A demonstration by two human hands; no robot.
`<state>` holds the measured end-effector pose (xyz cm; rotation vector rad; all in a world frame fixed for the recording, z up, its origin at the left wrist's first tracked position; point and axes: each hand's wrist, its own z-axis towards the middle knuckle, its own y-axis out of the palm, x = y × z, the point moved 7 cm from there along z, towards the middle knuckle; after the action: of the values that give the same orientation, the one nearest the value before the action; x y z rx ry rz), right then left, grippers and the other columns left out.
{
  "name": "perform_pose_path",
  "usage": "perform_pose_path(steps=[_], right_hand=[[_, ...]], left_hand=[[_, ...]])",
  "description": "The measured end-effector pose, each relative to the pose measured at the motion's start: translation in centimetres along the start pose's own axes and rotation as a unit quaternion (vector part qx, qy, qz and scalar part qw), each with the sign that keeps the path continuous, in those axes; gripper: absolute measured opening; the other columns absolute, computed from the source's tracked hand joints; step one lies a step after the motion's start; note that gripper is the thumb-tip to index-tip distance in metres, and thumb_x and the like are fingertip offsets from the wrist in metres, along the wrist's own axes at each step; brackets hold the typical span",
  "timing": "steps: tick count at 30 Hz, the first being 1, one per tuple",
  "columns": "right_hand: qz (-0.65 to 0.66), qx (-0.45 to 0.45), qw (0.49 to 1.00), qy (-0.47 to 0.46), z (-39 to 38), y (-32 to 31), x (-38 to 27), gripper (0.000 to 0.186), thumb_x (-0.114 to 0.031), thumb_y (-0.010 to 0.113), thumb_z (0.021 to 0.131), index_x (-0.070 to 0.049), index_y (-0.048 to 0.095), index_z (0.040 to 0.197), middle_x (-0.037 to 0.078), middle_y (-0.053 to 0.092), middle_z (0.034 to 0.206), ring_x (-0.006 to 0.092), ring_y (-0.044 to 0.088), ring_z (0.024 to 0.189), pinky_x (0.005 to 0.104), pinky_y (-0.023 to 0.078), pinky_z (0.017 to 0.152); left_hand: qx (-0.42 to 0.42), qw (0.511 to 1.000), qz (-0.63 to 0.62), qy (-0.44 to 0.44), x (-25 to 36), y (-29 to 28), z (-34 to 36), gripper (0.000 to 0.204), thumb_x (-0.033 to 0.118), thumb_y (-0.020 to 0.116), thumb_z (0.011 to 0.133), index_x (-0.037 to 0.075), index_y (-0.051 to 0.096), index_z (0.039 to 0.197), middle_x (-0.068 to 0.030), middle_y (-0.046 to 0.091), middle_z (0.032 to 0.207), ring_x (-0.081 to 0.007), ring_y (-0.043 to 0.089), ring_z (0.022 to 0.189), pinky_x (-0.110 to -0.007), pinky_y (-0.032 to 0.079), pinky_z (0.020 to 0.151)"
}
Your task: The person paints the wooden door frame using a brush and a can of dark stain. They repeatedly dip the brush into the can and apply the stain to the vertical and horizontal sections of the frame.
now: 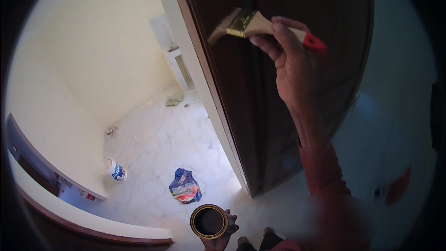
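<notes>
My right hand (pixel 290 60) is raised in front of a dark brown door (pixel 260 111) and pinches a flat paintbrush (pixel 258 24) by its wooden handle. The brush has a red handle end and a metal ferrule; its bristles point left and meet or nearly meet the door's left edge, which I cannot tell for sure. Low in the picture, my left hand (pixel 222 239) is wrapped round an open round can (pixel 208 222) from below and the side. Dark liquid shows inside its golden rim.
Beyond the door, a crumpled blue cloth (pixel 185 186) lies on the marble-look floor (pixel 144 158). Near the left wall stands a white-and-blue bucket (pixel 114 169). A greenish rag (pixel 174 100) lies by the far wall. My feet (pixel 267 232) are at the bottom edge.
</notes>
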<state>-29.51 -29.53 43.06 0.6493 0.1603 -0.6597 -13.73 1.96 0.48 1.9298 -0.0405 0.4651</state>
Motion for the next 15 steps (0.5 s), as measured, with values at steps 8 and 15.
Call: perform_pose_path(steps=[8, 15], right_hand=[[0.048, -0.122, 0.984, -0.122, 16.5, 10.9, -6.4, 0.015, -0.011, 0.068, 0.099, 0.000, 0.067, 0.109, 0.011, 0.070, 0.105, 0.0244, 0.072, 0.100, 0.0361, 0.063, 0.092], [-0.042, -0.134, 0.984, -0.109, 16.7, 9.9, -6.6, 0.018, -0.009, 0.068, 0.100, -0.001, 0.068, 0.116, 0.013, 0.071, 0.117, 0.0260, 0.071, 0.112, 0.0418, 0.065, 0.092]], left_hand=[[0.079, 0.996, 0.015, 0.046, -0.4, 8.3, -2.7, 0.052, 0.052, 0.059, 0.100, 0.005, 0.065, 0.122, -0.0170, 0.070, 0.107, -0.0313, 0.064, 0.085, -0.040, 0.052, 0.065], [-0.026, 0.977, 0.191, 0.094, 1.5, 8.8, -0.3, 0.054, 0.052, 0.058, 0.101, 0.005, 0.064, 0.127, -0.0165, 0.071, 0.110, -0.0326, 0.068, 0.091, -0.045, 0.056, 0.068]])
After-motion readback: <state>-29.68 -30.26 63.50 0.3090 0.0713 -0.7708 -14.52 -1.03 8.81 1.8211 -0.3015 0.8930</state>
